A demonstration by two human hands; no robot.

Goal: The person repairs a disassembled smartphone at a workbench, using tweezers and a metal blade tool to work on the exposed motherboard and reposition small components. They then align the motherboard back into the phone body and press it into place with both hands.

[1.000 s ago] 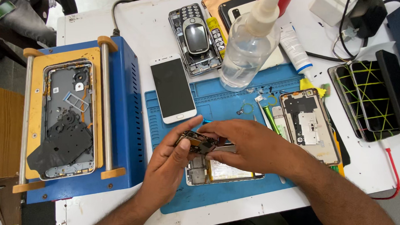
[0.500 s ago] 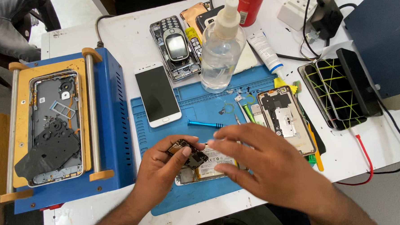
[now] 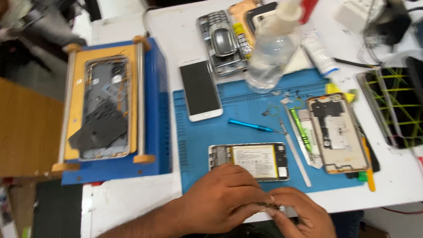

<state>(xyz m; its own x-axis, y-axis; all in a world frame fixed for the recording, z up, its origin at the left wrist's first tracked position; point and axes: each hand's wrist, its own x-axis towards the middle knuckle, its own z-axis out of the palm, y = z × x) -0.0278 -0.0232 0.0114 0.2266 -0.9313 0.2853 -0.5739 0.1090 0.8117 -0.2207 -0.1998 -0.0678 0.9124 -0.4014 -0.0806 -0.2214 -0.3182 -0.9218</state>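
both hands meet at the near edge of the counter [image 3: 122,205], fingertips pinched together on a small dark part [image 3: 268,205] that is too blurred to make out; the left hand [image 3: 224,200] has a closed grip on it from the left, and the right hand [image 3: 302,220] closes on it from the right, the two touching.

going left to right: a blue heating machine [image 3: 156,131] stands at the left with a yellow plate on top, and a stripped phone frame [image 3: 105,107] lies on that plate. beside it a blue work mat [image 3: 200,147] covers the middle of the counter. on the mat lies a white phone [image 3: 201,90] with a dark screen, then a blue screwdriver [image 3: 249,126]. just above the hands lies an opened phone [image 3: 250,161] with its battery showing. a clear plastic bottle [image 3: 271,59] stands at the mat's far edge. further right lie thin tools and another opened phone [image 3: 337,134] with a gold rim.
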